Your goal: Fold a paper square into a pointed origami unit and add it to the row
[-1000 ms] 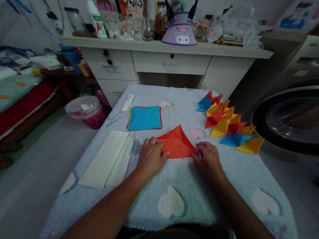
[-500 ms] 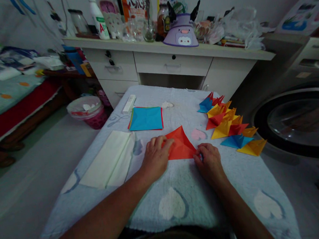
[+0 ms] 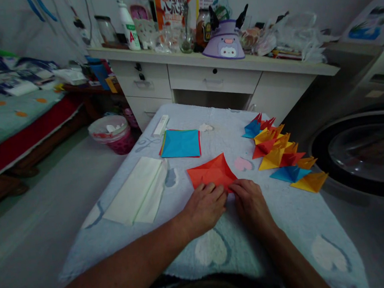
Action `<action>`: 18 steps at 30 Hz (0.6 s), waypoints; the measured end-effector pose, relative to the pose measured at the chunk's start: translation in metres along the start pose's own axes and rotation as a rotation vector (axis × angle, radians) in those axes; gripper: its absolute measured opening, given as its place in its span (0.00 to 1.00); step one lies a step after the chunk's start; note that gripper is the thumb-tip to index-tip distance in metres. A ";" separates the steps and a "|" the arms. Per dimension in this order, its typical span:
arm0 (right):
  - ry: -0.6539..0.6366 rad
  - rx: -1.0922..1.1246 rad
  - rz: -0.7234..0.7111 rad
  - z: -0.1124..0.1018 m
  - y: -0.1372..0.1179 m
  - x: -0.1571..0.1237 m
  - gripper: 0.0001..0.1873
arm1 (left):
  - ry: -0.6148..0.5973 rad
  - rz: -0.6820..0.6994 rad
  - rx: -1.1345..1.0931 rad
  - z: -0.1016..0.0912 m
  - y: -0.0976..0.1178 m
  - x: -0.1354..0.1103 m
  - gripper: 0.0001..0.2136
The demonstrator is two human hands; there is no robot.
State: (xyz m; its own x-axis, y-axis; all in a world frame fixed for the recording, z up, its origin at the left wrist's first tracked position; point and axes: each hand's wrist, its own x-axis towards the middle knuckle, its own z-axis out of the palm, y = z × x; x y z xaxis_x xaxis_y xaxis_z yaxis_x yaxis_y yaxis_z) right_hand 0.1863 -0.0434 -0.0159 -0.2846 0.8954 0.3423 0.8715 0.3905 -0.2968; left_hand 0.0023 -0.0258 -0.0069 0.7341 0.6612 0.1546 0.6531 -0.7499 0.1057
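An orange-red sheet of origami paper (image 3: 210,171) lies on the cloth-covered table in front of me, creased, with its far corner pointing away. My left hand (image 3: 206,205) is closed over the paper's near edge, its fingertips pressed together on it. Close beside it, my right hand (image 3: 250,200) pinches the near right part of the same sheet. The fingers hide most of that near edge. Beyond the sheet, to the left, sits a stack of square paper (image 3: 181,144) with a blue sheet on top. Folded paper cranes (image 3: 274,151) in blue, red and yellow stand in a row to the right.
A folded white cloth or paper (image 3: 137,190) lies left of my hands, and a small white box (image 3: 161,125) stands farther back. Behind the table is a white desk (image 3: 213,78) holding a purple visor (image 3: 225,41). A washing machine (image 3: 368,103) stands right, a bin (image 3: 111,135) left.
My left hand has moved from the sheet's left side to its near edge, close to my right hand. My right hand has shifted slightly inward. The whole view has swung a little left.
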 end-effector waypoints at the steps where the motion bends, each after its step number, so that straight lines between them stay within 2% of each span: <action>1: -0.011 0.039 -0.025 0.000 -0.001 0.000 0.18 | 0.002 -0.005 0.005 0.001 0.001 0.000 0.15; 7: -0.040 0.117 -0.050 0.004 0.002 0.001 0.19 | 0.006 -0.051 0.035 0.005 0.001 -0.003 0.19; 12: -0.056 0.088 -0.051 0.006 0.004 0.001 0.18 | 0.010 -0.161 0.053 0.007 0.000 -0.008 0.23; 18: -0.091 0.068 -0.042 0.005 0.002 0.001 0.15 | -0.007 -0.255 0.098 0.001 0.001 -0.014 0.29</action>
State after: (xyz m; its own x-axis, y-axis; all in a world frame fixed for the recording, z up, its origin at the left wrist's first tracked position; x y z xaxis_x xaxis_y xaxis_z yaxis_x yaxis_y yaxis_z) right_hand 0.1863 -0.0407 -0.0208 -0.3585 0.8923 0.2745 0.8295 0.4394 -0.3449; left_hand -0.0073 -0.0358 -0.0095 0.5449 0.8286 0.1285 0.8316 -0.5537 0.0443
